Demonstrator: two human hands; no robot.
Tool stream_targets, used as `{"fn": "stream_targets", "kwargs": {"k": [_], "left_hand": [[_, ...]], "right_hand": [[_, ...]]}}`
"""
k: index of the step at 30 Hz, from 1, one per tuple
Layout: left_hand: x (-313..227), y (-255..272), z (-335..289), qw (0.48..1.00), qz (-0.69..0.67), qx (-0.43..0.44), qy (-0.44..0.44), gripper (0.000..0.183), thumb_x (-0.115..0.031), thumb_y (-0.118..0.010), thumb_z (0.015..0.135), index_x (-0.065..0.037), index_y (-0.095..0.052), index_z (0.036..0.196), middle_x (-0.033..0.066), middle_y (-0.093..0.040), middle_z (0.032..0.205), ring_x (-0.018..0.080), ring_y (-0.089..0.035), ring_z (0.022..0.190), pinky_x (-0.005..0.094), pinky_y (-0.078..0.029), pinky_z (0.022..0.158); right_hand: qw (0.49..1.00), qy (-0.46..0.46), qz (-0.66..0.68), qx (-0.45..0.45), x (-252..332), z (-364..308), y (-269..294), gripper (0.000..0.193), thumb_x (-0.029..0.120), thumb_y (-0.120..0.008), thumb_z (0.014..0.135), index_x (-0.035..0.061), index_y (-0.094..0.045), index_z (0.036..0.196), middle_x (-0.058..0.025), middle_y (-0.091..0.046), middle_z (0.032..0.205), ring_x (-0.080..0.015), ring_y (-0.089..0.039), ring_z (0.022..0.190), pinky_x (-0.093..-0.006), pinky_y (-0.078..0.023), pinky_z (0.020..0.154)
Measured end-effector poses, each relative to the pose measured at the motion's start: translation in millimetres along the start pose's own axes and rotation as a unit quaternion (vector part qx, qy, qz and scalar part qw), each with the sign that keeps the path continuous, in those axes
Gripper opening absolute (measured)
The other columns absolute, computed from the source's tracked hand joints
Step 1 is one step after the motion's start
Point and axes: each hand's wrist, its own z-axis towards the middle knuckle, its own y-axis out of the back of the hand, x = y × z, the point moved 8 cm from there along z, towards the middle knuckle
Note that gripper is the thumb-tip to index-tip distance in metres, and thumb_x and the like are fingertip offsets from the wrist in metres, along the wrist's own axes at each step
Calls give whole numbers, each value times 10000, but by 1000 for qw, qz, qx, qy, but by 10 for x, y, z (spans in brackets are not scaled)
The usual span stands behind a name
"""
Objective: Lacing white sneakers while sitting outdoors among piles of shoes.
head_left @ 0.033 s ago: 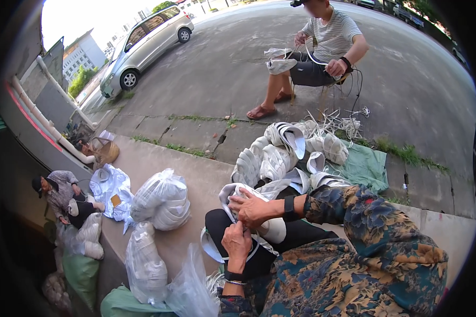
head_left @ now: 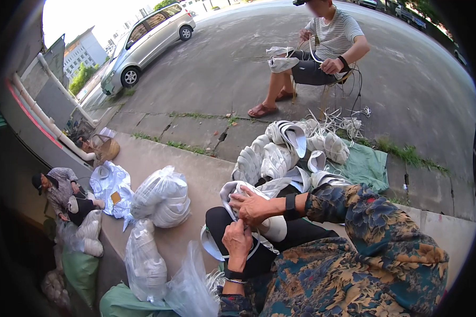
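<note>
A white shoe upper [head_left: 276,228] lies across my knee, on black trousers. My right hand [head_left: 254,207] is closed over it, fingers curled at its opening. Just below, my left hand [head_left: 237,242] is pinched, its fingertips meeting those of the right; what is between them is too small to make out. A thin white lace [head_left: 255,250] loops out beside my left hand. Another white piece with a pale inner side [head_left: 210,247] hangs at my knee's left. Beyond my hands is a pile of white shoe uppers [head_left: 274,161], several stacked inside one another.
A green sack [head_left: 367,168] lies under the pile, with loose white laces [head_left: 349,126] behind. Clear bags of white uppers [head_left: 161,199] stand left. Opposite sits a person [head_left: 330,39] handling a white strip; another person [head_left: 63,190] sits far left. A silver van [head_left: 150,41] is parked behind.
My right fingers have shifted slightly on the shoe upper, and the whole view has moved a little. Both hands otherwise stay where they were.
</note>
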Motion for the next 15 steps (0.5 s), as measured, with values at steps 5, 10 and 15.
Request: {"fn": "stream_targets", "kwargs": {"k": [5, 10, 15], "left_hand": [[7, 43, -6, 1000, -21, -2, 0, 142, -129, -621, 702, -45, -537, 780, 119, -545, 727, 302, -543, 714, 410, -441, 618], [54, 102, 6, 996, -75, -41, 31, 157, -122, -635, 709, -36, -553, 812, 115, -531, 703, 291, -536, 678, 389, -423, 610], [114, 154, 132, 951, -277, -64, 121, 284, -132, -651, 721, -69, -594, 992, 133, -535, 874, 239, -560, 749, 388, -433, 659]], "right_hand": [[995, -31, 80, -52, 10, 11, 121, 166, 227, -645, 606, 94, -660, 704, -145, -394, 1294, -333, -242, 1290, -607, -110, 998], [898, -63, 302, -312, -346, -6, 863, 66, 65, -582, 761, -1, -586, 766, -199, -403, 1273, -354, -371, 1195, -438, -322, 965], [881, -16, 447, -154, -145, -115, 894, 115, 143, -585, 817, 29, -594, 833, -154, -420, 1274, -322, -364, 1215, -444, -294, 992]]}}
